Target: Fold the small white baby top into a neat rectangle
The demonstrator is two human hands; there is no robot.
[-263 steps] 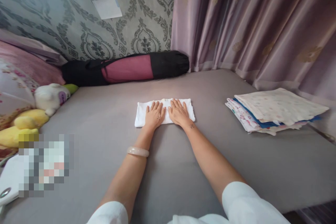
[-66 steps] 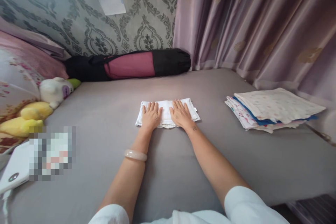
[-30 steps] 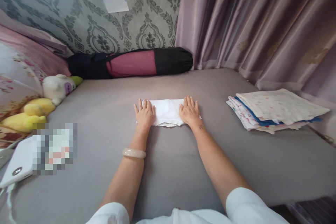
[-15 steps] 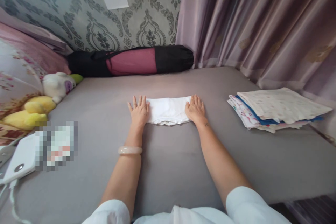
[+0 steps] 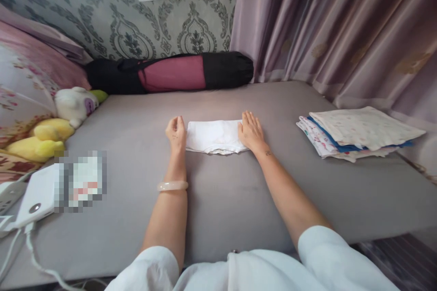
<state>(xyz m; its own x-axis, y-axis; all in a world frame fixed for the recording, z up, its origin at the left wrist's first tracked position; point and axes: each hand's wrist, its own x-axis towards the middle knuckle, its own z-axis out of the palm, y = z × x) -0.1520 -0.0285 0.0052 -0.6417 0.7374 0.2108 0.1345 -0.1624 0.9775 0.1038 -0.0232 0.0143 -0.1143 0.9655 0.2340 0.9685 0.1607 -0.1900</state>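
Note:
A folded white cloth (image 5: 215, 136) lies on the grey bed sheet (image 5: 218, 191) in front of me. My left hand (image 5: 176, 132) sits at the cloth's left end with its fingers curled at the edge; whether it grips the cloth I cannot tell. My right hand (image 5: 251, 131) lies flat with fingers spread, pressing the cloth's right end. A pale bangle (image 5: 172, 185) circles my left wrist.
A stack of folded printed cloths (image 5: 358, 132) lies at the right. A black and maroon roll bag (image 5: 170, 73) runs along the wall. Plush toys (image 5: 58, 122) and pillows sit at the left, a white device (image 5: 34, 198) with a cord near the front left. Curtains hang behind.
Both hands slid apart from the cloth's middle to its two ends. The left hand has turned on edge with fingers curled; the right stays flat.

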